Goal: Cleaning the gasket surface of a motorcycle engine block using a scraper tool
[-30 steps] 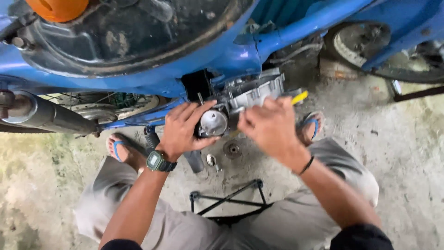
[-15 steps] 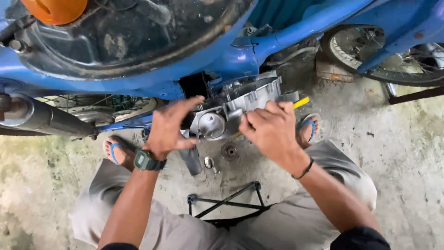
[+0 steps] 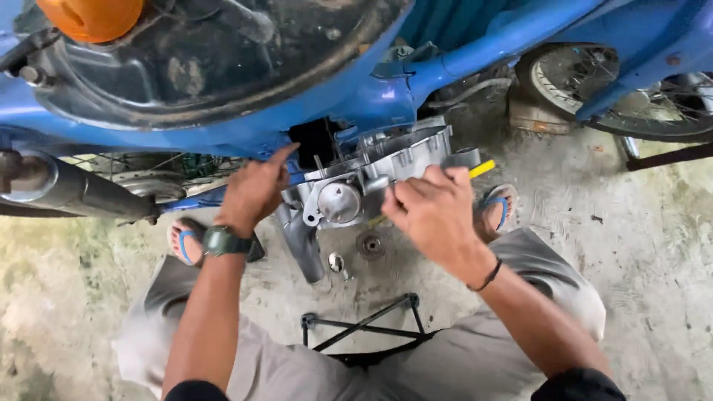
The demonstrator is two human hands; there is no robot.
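A blue motorbike (image 3: pixel 245 126) stands in front of me with its silver engine block (image 3: pixel 386 160) exposed and a round piston (image 3: pixel 339 202) sticking out. My left hand (image 3: pixel 252 189), with a dark watch on the wrist, reaches left of the piston with the index finger stretched up toward the blue frame. My right hand (image 3: pixel 431 208) is closed around a yellow-handled tool (image 3: pixel 481 168) pressed against the engine's right side, just beside the piston. The tool's tip is hidden by my fingers.
A round metal part (image 3: pixel 370 243) and a small shiny piece (image 3: pixel 336 261) lie on the concrete floor below the engine. A black wire stool frame (image 3: pixel 364 319) sits between my knees. The exhaust pipe (image 3: pixel 67 186) runs at left, a spoked wheel (image 3: pixel 616 82) at upper right.
My left hand has come off the piston and moved left and up, now pointing at the frame. The piston is fully uncovered. My right hand has stayed at the engine with the tool.
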